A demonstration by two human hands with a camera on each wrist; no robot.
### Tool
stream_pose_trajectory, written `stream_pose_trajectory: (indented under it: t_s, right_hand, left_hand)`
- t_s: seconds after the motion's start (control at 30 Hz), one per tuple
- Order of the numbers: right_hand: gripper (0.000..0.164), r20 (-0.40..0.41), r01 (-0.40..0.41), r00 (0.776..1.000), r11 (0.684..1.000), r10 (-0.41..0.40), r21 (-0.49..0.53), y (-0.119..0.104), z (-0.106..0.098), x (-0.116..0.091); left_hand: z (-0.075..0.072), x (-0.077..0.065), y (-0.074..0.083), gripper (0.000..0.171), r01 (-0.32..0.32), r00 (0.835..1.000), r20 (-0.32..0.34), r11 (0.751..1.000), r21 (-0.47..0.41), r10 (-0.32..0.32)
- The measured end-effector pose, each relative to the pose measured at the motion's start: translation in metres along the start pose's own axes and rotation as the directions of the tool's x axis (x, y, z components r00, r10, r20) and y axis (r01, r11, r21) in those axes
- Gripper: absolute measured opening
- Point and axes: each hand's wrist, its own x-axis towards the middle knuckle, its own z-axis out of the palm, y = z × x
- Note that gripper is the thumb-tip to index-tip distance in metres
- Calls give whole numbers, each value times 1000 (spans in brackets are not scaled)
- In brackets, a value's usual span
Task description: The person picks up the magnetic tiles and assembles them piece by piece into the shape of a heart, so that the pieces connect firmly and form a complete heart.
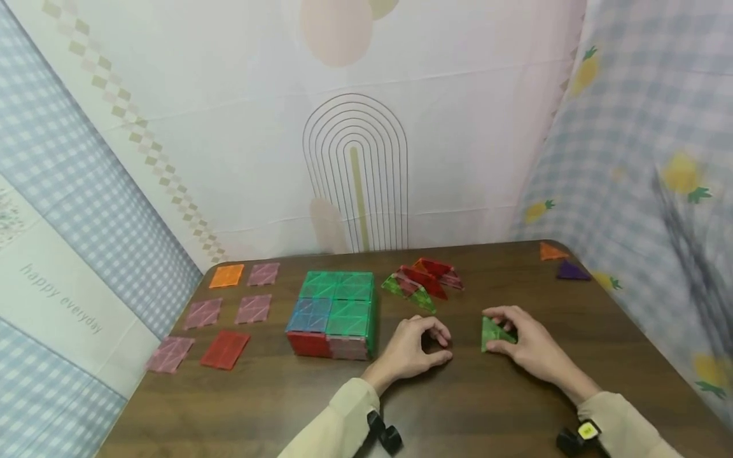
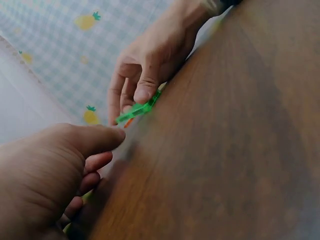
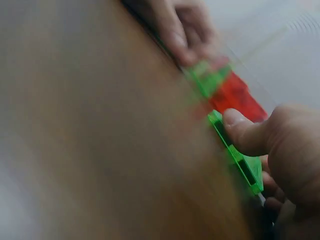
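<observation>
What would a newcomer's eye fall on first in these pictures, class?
Probably the box of green, blue and red tiles, left of the table's middle. Next, perhaps, the bright green triangle in the right hand, with the empty left hand between it and the box. Beyond the hands lies a pile of red and green tiles.

And straight ahead hangs a pale cloth (image 1: 469,140), printed arches (image 1: 355,184) rising mid-wall below a blush circle (image 1: 336,32)! Over on the left, blue gingham (image 1: 86,159) slants down to a white band (image 1: 57,331) reading "happy everyday"; on the right, pineapples dot more checks (image 1: 641,127). Below, a dark, round-cornered wooden table (image 1: 229,413) stretches out.
</observation>
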Motion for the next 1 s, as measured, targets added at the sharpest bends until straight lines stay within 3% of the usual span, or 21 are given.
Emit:
stream_pose_trajectory:
  t_s: [0.1, 0.33, 0.53, 0.63, 0.7, 0.8, 0.9, 1.0]
  right_hand:
    - [59, 30, 19, 999, 996, -22, 88, -16, 17, -1]
    - [42, 10, 131, 990, 950, -139, 283, -39, 44, 3]
    - [33, 83, 146, 977, 899, -196, 414, -33, 40, 6]
    - [32, 46, 153, 980, 886, -192, 438, -17, 28, 12]
    - [29, -31, 155, 987, 901, -157, 405, -2, 15, 17]
    - [24, -187, 112, 981, 951, -59, 287, 26, -8, 24]
    - [23, -344, 8, 939, 993, 32, 114, 58, -32, 28]
    - [30, -429, -130, 897, 991, 106, -25, 90, -54, 25]
  left_hand:
    - [-1, -1, -1, 30, 9, 1000, 8, 1000, 1, -9]
    - [-3, -4, -2, 32, 9, 1000, 21, 999, 38, -10]
    - [-3, -4, 0, 16, 31, 999, -8, 999, 22, -31]
    - [-3, -2, 0, 13, 18, 1000, -23, 999, 31, -17]
    - [-3, -1, 1, 13, 13, 1000, -26, 999, 33, -12]
    - [-2, 1, 1, 13, 15, 1000, -26, 999, 35, -14]
    - [-1, 0, 1, 13, 24, 1000, -18, 999, 34, -23]
    - [0, -1, 1, 13, 32, 999, -9, 999, 35, -32]
